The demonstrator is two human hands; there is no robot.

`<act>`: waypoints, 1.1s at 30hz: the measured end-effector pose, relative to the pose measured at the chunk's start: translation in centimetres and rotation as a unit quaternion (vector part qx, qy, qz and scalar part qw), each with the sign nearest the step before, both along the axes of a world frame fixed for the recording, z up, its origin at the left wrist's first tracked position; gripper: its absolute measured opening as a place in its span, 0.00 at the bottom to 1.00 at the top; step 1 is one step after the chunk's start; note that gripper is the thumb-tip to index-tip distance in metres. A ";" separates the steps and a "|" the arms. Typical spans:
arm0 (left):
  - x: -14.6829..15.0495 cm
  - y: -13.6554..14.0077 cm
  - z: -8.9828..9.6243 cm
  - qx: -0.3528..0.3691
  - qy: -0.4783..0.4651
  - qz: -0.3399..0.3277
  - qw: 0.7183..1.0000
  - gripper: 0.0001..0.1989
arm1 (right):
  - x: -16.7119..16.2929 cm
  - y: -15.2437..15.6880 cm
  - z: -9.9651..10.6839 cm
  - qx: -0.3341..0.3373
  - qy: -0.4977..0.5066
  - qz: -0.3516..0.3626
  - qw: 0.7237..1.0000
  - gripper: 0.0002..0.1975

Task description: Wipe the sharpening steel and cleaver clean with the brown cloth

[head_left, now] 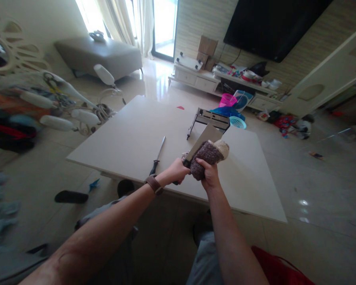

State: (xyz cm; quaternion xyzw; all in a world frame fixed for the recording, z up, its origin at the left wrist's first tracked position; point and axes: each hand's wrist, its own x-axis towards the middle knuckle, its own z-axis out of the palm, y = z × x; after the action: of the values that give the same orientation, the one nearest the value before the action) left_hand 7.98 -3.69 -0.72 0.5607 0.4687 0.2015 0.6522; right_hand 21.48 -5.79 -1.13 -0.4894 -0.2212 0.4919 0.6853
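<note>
My left hand [180, 170] is closed round the dark handle of a cleaver [202, 138], whose broad blade points up and away over the table. In my right hand [209, 172] is a bunched cloth, fuzzy brown with a cream part [209, 154], held against or just beside the blade. The cloth hides part of the blade's lower edge, so contact is hard to tell. Left of my hands, a honing steel with a black handle [158, 156] lies on the white table [121, 130]. Beyond the blade stands a dark metal-framed rack or holder [212, 116].
Past the table's far edge are a pink basket [228, 100], a blue bag [222, 112] and a teal basket [237, 122]. A small red piece [180, 107] lies near that edge. A white lamp-like fixture [86, 116] stands at the left; a low TV cabinet [192, 77] lines the wall.
</note>
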 end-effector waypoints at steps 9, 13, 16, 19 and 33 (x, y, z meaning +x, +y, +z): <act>0.0 0.1 -0.1 -0.007 0.013 0.001 1.000 0.12 | 0.1 0.1 -0.4 0.003 -0.017 -0.003 1.000 0.23; 0.0 0.1 -0.1 -0.007 0.009 0.001 1.000 0.12 | 0.2 0.1 -0.6 0.002 -0.028 -0.005 1.000 0.24; -0.1 -0.1 0.2 -0.009 0.000 0.001 1.000 0.13 | 0.4 0.1 -0.4 -0.002 -0.038 -0.002 0.999 0.24; -0.2 -0.2 0.9 -0.012 0.002 -0.004 1.000 0.12 | 0.7 0.0 -0.1 -0.009 -0.051 0.008 0.999 0.25; -2.8 2.2 0.5 0.017 0.028 -0.047 0.998 0.12 | 3.1 -0.2 0.5 -0.025 -0.158 0.026 0.987 0.24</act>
State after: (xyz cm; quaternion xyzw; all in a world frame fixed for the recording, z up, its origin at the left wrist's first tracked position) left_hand 5.19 -1.47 -0.19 0.5981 0.4564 0.1631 0.6383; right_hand 24.55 -6.00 -0.60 -0.5724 -0.3271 0.4316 0.6158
